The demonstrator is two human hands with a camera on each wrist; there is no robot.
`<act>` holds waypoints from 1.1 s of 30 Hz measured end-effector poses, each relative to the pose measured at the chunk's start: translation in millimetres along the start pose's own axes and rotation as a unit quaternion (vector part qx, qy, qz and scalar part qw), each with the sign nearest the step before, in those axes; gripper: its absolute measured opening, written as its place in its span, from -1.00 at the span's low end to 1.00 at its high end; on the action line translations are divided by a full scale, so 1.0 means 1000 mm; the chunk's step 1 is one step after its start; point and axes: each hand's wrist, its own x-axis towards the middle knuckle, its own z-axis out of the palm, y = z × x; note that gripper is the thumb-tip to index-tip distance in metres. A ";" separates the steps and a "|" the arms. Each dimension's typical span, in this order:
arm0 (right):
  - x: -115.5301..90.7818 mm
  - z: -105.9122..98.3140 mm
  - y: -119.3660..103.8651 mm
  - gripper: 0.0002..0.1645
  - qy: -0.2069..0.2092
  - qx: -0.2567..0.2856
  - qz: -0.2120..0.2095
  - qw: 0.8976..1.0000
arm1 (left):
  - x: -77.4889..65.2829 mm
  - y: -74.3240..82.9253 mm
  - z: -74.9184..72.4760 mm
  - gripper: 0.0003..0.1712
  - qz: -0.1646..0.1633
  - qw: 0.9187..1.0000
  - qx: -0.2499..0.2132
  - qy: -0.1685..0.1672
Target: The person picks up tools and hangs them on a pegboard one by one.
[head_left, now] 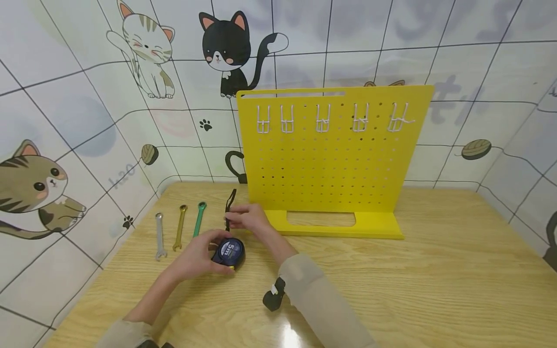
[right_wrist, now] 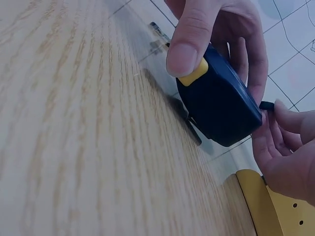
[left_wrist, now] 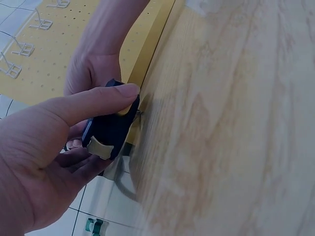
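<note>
A dark blue tape measure [head_left: 230, 250] marked "5m" is gripped by my left hand [head_left: 197, 256], low over the table at the left of centre. In the left wrist view, the thumb lies along the top of the tape measure [left_wrist: 106, 129] and the fingers are beneath it. My right hand [head_left: 250, 218] pinches the black wrist strap [head_left: 231, 199] that runs from its far end. The right wrist view has the strap [right_wrist: 267, 105] between thumb and fingers, beside the case with its yellow button [right_wrist: 195, 73].
Left of the hands lie a silver wrench [head_left: 159, 237], a gold wrench [head_left: 180, 229] and a green wrench [head_left: 199, 218]. A yellow pegboard [head_left: 322, 164] with several white hooks [head_left: 322, 118] stands behind on the wooden table [head_left: 391, 285], before a tiled wall with cat pictures.
</note>
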 end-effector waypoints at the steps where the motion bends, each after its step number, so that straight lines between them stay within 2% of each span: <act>1: 0.000 0.000 0.000 -0.63 -0.007 0.001 -0.002 1.000 | 0.000 0.000 0.000 -0.05 0.001 1.000 0.003 0.001; 13: -0.010 -0.004 -0.004 -0.71 -0.063 0.016 -0.070 0.995 | -0.001 -0.001 0.002 -0.07 0.023 1.000 0.003 0.019; 19: -0.015 -0.004 -0.010 -0.72 -0.050 -0.020 -0.112 0.992 | 0.002 0.005 0.003 -0.08 0.038 0.999 0.005 0.037; 25: -0.019 -0.010 -0.016 -0.75 -0.030 -0.039 -0.170 0.984 | 0.005 0.013 0.005 -0.09 0.051 0.998 0.010 0.048; 33: -0.030 -0.018 -0.030 -0.80 -0.011 -0.036 -0.228 0.973 | 0.011 0.026 0.008 -0.11 0.094 0.994 -0.013 0.059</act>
